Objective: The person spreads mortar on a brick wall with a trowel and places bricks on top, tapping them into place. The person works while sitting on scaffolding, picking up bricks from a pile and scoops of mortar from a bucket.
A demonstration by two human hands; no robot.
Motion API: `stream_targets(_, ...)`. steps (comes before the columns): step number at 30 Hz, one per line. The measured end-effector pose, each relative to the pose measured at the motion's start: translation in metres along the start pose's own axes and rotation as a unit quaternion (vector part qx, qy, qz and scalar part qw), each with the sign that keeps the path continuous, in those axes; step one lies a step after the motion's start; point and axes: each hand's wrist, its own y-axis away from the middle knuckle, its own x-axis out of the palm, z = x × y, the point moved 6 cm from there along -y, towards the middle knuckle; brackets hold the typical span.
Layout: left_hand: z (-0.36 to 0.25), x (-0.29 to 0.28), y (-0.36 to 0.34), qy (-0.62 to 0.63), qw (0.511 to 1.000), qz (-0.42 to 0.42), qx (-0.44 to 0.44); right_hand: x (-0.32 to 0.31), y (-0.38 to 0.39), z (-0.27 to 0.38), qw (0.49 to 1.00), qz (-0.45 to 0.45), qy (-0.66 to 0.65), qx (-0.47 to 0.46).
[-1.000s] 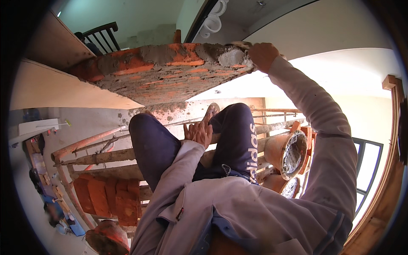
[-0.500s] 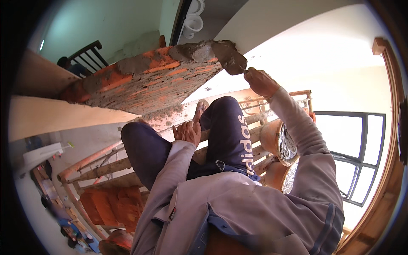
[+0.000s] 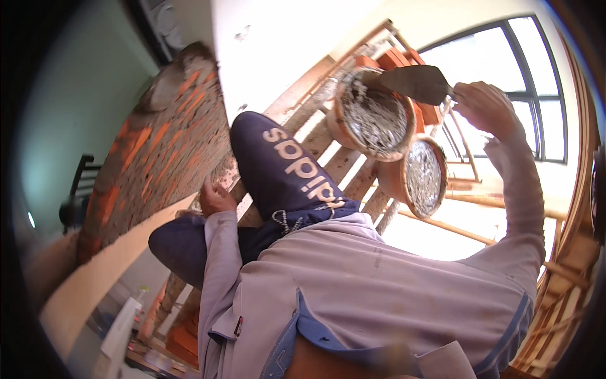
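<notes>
My right hand (image 3: 489, 108) is closed round the handle of a pointed trowel (image 3: 416, 84), held out to the right. The trowel's blade reaches over the rim of an orange tub (image 3: 341, 123) holding wet grey mortar (image 3: 377, 120). A second orange tub (image 3: 392, 180), also with grey mortar (image 3: 423, 180), stands against it on the nearer side. By my bent left knee, my left hand (image 3: 216, 198) holds nothing I can see, its fingers loosely apart and partly hidden. Left of it rises a brick wall (image 3: 165, 148) smeared with mortar, its top end coated grey.
Wooden poles (image 3: 344, 169) with gaps between them form the platform under me. Orange bricks (image 3: 394, 60) lie behind the tubs. A dark-framed window (image 3: 536, 95) is at the right, and a dark railing (image 3: 85, 174) shows beyond the wall at far left.
My right hand has carried the trowel from the wall's top end rightward to the mortar tub. The view has turned right, bringing both tubs into fuller sight. My left hand has shifted nearer the left knee.
</notes>
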Motion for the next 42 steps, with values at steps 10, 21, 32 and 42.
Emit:
stream_targets(10, 0.0, 0.003, -0.005, -0.063, 0.994, 0.085, -0.036, 0.132, -0.065, 0.005, 0.988, 0.079, -0.132, 0.008)
stream_targets(21, 0.0, 0.008, 0.0, -0.066, 0.994, 0.081, -0.035, 0.216, -0.002, -0.015, 0.812, 0.149, -0.56, 0.061)
stream_targets(32, 0.0, 0.0, -0.008, -0.082, 0.992, 0.091, -0.03, 0.078, -0.019, 0.084, 0.73, 0.002, -0.683, 0.005)
stream_targets(42, -0.017, 0.0, -0.002, -0.065, 0.994, 0.092, -0.011, -0.015, -0.206, 0.209, 0.557, 0.191, -0.779, -0.215)
